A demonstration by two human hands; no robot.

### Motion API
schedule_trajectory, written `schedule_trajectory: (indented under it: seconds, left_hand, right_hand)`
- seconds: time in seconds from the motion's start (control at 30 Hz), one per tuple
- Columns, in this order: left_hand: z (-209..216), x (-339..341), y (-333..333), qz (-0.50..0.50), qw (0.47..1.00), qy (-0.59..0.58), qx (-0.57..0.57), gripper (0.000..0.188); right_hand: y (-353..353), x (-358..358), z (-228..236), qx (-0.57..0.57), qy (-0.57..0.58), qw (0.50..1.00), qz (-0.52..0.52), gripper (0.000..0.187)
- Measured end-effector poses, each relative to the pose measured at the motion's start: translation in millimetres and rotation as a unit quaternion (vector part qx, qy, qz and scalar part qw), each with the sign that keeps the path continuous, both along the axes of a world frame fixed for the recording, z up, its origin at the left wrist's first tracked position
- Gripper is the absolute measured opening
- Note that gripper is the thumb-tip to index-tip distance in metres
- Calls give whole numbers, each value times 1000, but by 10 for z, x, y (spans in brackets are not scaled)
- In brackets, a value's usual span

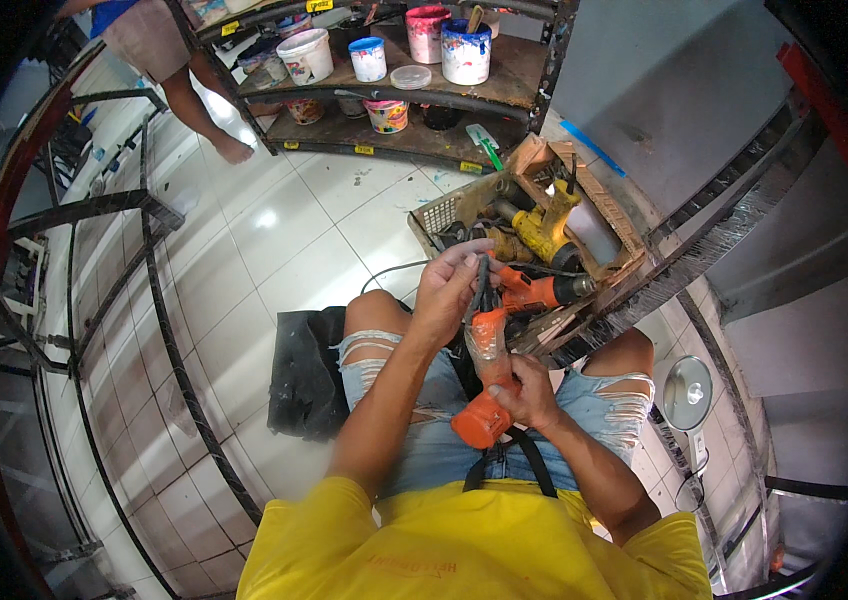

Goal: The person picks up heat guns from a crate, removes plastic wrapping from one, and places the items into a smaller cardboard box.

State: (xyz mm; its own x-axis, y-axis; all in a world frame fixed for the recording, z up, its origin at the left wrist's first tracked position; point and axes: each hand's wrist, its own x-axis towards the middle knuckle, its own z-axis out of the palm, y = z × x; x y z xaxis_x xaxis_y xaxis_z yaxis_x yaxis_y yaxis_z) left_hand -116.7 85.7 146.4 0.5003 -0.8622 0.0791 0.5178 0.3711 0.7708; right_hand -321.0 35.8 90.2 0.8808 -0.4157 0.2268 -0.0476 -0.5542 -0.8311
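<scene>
An orange corded power tool [487, 345] is tilted over my lap, its rounded orange end [481, 420] toward me. My right hand [531, 393] is closed around its body near that end. My left hand [452, 288] has its fingers closed on the dark cable [484, 285] at the far end of the tool. Just beyond lies an orange drill [534, 290] with a metal chuck, at the near side of a crate [434, 222]. A yellow power tool [544, 232] rests in the crate among other tools. The tool's exact kind is hard to make out.
Paint-stained tubs [466, 52] stand on a metal shelf [344, 125] at the back. A black bag [304, 370] lies by my left leg. Metal frames [169, 330] stand at left. Another person's bare leg [206, 110] shows at far left. A round-headed device [689, 395] sits at right.
</scene>
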Motion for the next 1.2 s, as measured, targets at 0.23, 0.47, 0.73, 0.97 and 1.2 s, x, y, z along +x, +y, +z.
schedule_trajectory:
  seconds: [0.23,0.47,0.73,0.97,1.2]
  left_hand:
    - [-57,4,5,23,1000,-12,11,30]
    - [-95,23,-15,17,999,-34,-6,27]
    - [-130,-3,-32,23,1000,19,-6,24]
    - [-147,-15,-51,14,998,56,-15,23]
    - [-149,-18,-60,23,996,81,-16,18]
  right_hand:
    - [12,-1,1,-14,20,1000,0,38]
    - [12,11,88,-7,18,1000,11,37]
    - [5,1,37,4,21,1000,10,35]
    - [1,-3,18,18,26,999,11,37]
    - [0,-7,2,45,29,998,10,40]
